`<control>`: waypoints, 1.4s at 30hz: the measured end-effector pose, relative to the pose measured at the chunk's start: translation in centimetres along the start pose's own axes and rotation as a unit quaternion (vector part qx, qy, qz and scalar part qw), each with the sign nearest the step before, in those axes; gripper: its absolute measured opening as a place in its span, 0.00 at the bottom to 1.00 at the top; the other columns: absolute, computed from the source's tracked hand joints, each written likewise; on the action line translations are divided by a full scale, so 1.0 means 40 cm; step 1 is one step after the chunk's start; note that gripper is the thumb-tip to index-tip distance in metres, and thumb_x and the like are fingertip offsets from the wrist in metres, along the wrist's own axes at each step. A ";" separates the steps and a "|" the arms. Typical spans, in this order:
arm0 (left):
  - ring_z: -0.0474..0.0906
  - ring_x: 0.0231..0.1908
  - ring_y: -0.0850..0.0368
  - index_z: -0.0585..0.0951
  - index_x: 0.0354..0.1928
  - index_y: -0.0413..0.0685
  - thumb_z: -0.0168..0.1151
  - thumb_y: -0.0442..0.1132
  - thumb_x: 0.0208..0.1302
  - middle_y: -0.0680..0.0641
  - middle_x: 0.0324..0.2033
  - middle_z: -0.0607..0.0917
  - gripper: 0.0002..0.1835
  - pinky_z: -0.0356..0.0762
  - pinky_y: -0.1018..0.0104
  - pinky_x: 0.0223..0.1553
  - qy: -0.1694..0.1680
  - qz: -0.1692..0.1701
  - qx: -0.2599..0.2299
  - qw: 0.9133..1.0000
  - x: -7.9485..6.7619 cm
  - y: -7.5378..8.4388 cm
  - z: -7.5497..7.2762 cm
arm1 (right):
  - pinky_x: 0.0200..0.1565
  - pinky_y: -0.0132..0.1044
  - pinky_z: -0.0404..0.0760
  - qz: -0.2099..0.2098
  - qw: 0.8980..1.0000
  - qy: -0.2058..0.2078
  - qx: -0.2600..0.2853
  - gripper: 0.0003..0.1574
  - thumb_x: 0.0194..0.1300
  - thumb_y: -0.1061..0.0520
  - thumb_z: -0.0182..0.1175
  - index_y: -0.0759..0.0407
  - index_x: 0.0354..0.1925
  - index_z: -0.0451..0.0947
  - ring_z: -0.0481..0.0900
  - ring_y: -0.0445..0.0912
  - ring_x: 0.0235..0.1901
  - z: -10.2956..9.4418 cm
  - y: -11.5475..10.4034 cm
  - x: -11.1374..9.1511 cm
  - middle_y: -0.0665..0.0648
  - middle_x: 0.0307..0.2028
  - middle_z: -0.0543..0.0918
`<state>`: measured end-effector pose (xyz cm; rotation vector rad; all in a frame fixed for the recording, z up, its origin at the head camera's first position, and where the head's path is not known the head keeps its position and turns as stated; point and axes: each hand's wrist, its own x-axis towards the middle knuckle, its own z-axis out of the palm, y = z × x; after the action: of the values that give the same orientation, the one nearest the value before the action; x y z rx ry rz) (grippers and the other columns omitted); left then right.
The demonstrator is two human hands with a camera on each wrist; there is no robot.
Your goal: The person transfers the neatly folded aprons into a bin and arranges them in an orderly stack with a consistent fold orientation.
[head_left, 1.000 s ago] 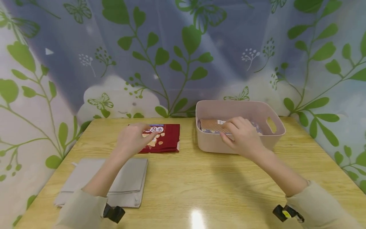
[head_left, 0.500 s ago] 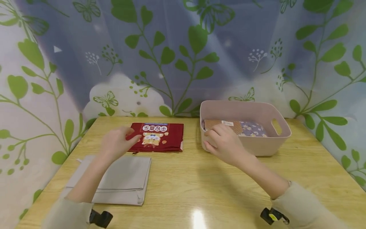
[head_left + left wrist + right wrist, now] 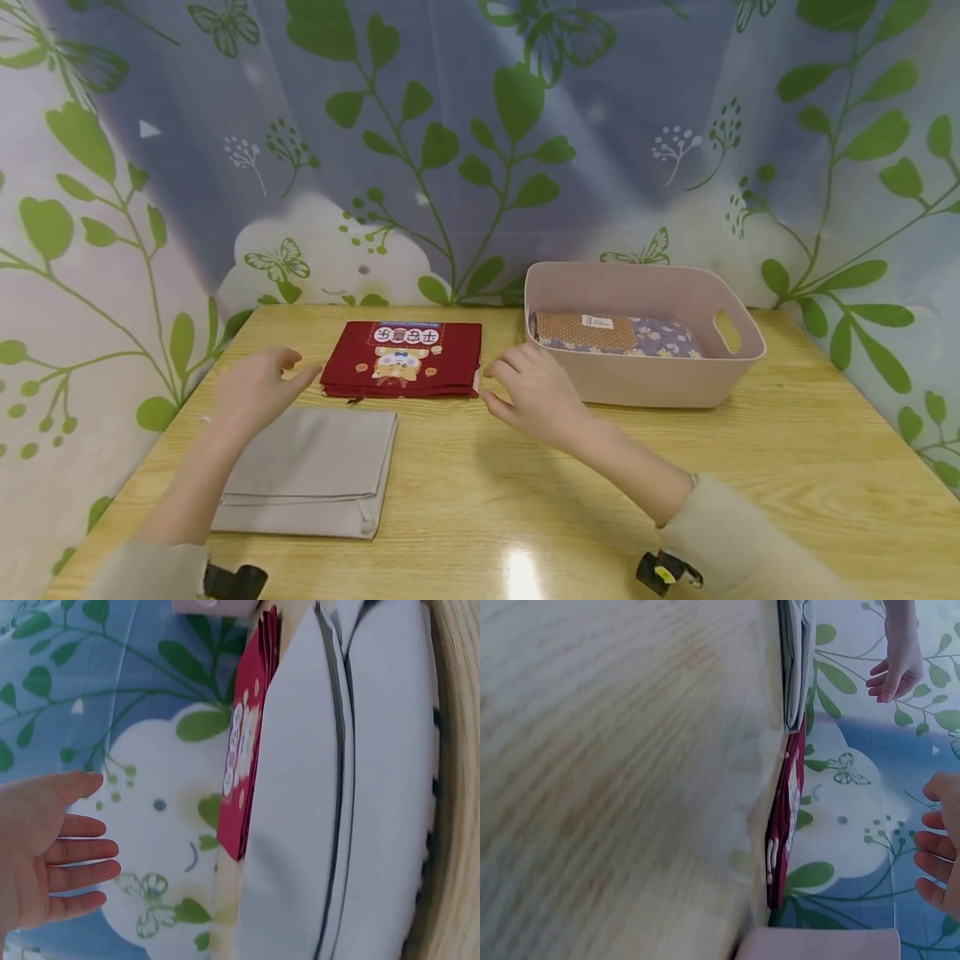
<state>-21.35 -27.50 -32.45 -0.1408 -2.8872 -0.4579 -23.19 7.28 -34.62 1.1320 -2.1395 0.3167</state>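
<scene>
The red folded cloth (image 3: 405,360) lies flat on the wooden table (image 3: 465,492), between and beyond the hands. The left hand (image 3: 258,387) and right hand (image 3: 536,396) are apart, both raised, fingers loosely bent around nothing. The left forearm hides part of the grey folded cloth (image 3: 322,454). The right hand overlaps the front left corner of the pink basket (image 3: 652,383). The basket's front wall hides the lower part of the floral cloth (image 3: 667,336) inside; its label (image 3: 597,322) is illegible. The right wrist view crops the right hand at its edge.
</scene>
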 end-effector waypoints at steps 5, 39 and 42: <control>0.77 0.39 0.33 0.77 0.47 0.28 0.57 0.51 0.62 0.30 0.42 0.80 0.28 0.76 0.48 0.31 -0.011 -0.025 0.020 0.999 -0.024 -0.046 -0.009 | 0.35 0.40 0.75 0.011 0.999 -0.035 -0.014 0.14 0.52 0.52 0.67 0.57 0.35 0.78 0.76 0.49 0.36 0.041 -0.030 0.016 0.53 0.33 0.77; 0.57 0.51 0.22 0.62 0.58 0.22 0.54 0.57 0.61 0.20 0.50 0.64 0.41 0.53 0.31 0.51 -0.052 -0.102 0.118 0.986 -0.116 -0.256 0.053 | 0.40 0.36 0.75 0.137 0.937 -0.311 0.079 0.21 0.64 0.46 0.55 0.59 0.47 0.76 0.74 0.46 0.39 0.201 -0.203 0.086 0.55 0.39 0.77; 0.57 0.51 0.20 0.58 0.59 0.19 0.52 0.58 0.62 0.17 0.50 0.63 0.44 0.55 0.30 0.51 -0.077 -0.128 0.099 0.984 -0.121 -0.257 0.055 | 0.41 0.36 0.76 0.198 0.916 -0.311 0.160 0.23 0.64 0.48 0.56 0.63 0.49 0.75 0.74 0.46 0.41 0.209 -0.213 0.091 0.57 0.41 0.78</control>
<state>-18.40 -36.84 -38.62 0.2396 -3.0961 -0.2061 -21.59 -4.23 -39.16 1.0553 -2.9812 0.5669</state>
